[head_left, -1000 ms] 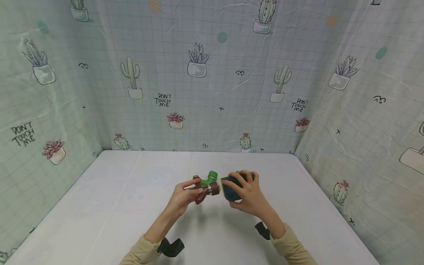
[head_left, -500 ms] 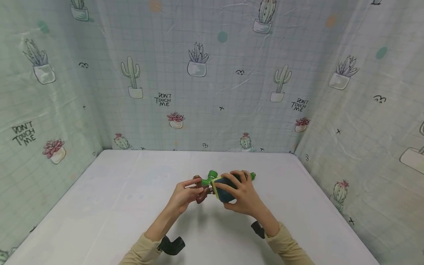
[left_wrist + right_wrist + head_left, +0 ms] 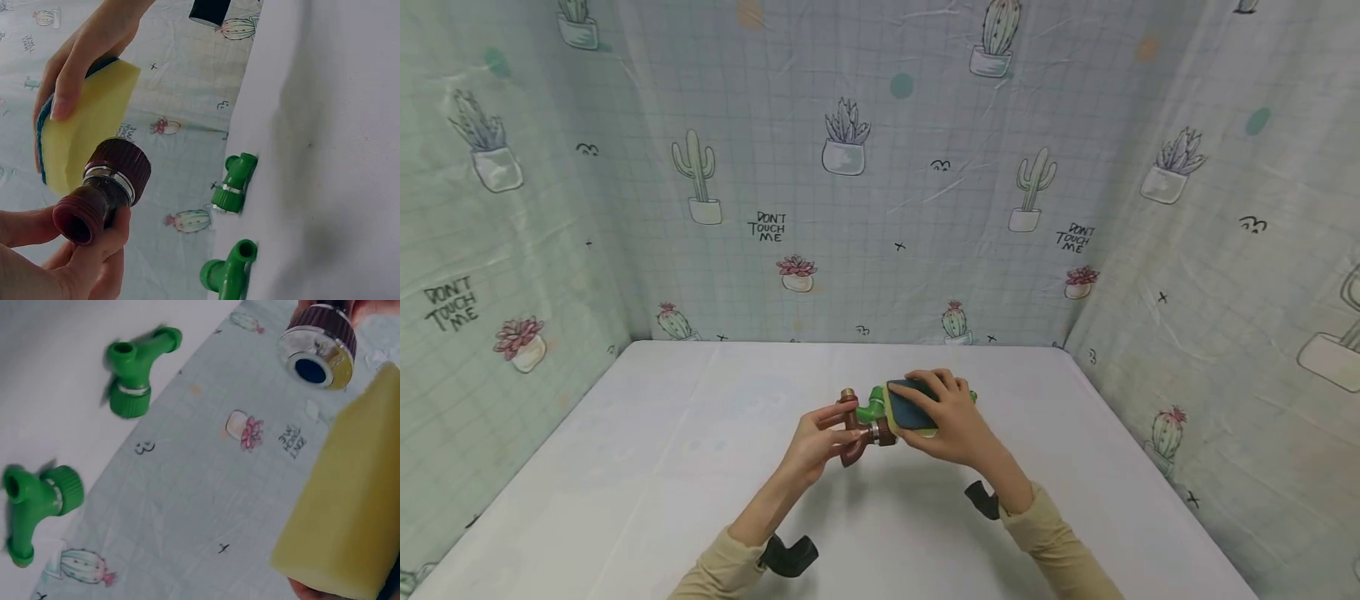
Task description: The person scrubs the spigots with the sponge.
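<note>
In the head view my left hand (image 3: 816,442) holds a brown tap (image 3: 852,454) above the table, thumb and fingers pinching its body. The tap's ribbed knob (image 3: 128,164) points towards my right hand. My right hand (image 3: 955,421) grips a sponge (image 3: 913,405) with a yellow soft side and a dark blue scouring side. In the right wrist view the yellow face of the sponge (image 3: 344,506) is close beside the tap's silver knob end (image 3: 312,359), with a narrow gap visible between them. The right palm hides part of the sponge.
Two green taps lie on the white table beyond the hands; one green tap (image 3: 131,369) and another green tap (image 3: 40,500) show fully in the right wrist view. Cactus-printed cloth (image 3: 850,208) surrounds the table at the back and sides.
The sponge moved left onto the brown tap's knob, covering it, then lifted up and back off it, so the knob shows again. My left hand has barely moved.
</note>
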A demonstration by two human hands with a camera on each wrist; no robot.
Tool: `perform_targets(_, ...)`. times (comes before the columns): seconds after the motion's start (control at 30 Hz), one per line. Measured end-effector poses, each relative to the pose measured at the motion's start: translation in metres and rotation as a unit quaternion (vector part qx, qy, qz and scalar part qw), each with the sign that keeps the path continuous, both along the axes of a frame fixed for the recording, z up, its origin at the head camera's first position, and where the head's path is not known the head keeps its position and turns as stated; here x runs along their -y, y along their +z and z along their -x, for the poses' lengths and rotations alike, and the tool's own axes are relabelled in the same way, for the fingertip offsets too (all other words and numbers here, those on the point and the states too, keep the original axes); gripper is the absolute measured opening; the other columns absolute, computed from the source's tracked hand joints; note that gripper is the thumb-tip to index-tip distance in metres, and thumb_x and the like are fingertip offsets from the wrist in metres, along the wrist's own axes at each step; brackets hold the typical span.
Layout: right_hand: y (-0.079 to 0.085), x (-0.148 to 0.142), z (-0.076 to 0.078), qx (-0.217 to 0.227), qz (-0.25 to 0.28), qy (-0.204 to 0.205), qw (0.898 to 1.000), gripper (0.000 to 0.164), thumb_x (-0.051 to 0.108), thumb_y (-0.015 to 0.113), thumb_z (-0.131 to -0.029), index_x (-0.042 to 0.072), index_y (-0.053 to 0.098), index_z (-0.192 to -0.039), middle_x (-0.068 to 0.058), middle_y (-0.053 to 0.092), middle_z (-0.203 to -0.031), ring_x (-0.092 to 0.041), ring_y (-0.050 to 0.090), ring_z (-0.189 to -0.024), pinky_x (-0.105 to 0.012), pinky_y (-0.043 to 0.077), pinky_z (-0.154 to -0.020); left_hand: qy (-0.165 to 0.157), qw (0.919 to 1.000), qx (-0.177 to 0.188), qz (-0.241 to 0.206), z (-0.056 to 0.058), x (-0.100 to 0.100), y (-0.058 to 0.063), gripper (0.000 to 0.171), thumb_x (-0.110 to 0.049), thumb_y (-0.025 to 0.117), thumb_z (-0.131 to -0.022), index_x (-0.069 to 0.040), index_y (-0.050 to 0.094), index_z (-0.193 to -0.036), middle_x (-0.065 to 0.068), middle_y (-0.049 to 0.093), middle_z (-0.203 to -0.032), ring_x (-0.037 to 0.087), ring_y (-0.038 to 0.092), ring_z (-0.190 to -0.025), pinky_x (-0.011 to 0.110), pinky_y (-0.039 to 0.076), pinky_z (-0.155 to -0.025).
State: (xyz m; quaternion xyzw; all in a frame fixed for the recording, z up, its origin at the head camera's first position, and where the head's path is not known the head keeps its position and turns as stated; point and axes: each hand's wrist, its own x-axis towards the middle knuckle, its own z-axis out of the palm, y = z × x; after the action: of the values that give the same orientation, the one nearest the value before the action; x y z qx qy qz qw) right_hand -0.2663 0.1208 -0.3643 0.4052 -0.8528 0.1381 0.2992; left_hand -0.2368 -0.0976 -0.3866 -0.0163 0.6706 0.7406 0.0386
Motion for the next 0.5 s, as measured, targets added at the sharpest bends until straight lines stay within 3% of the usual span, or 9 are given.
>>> perform_targets(0.2,0.0,0.009,-0.002,0.046,-0.036,-0.001,0.998,0.05,0.042,0.061,-0.079,0.03,0.05,-0.125,-0.001,0.051,-0.121,-0.019,0.043,-0.103,-0.037,0.037,-0.071,-0.01,0.9996,-0.025,0.007,-0.003,0.0,0.003,0.044,0.01,0.057,-0.077,0.004,0.053,-0.12,0.028,0.04,-0.123,0.015,0.059,-0.082,0.023,0.054,-0.066)
perform_targets(0.37,-0.001,-0.001,-0.001,0.053,-0.004,-0.008,0.999,0.051,0.039,0.064,-0.076,0.033,0.049,-0.125,0.0,0.051,-0.12,-0.017,0.042,-0.103,-0.036,0.036,-0.071,-0.005,0.9999,0.005,-0.01,0.0,0.001,0.003,0.043,0.012,0.055,-0.077,0.002,0.055,-0.119,0.025,0.04,-0.122,0.015,0.058,-0.083,0.023,0.053,-0.067)
perform_targets(0.5,-0.003,-0.01,-0.004,0.062,0.04,0.008,0.997,0.054,0.037,0.066,-0.075,0.031,0.048,-0.126,-0.003,0.048,-0.123,-0.018,0.039,-0.106,-0.038,0.035,-0.073,-0.025,0.9978,0.028,-0.054,0.003,0.003,0.002,0.043,0.011,0.051,-0.081,0.003,0.05,-0.123,0.026,0.042,-0.123,0.013,0.058,-0.084,0.023,0.052,-0.068)
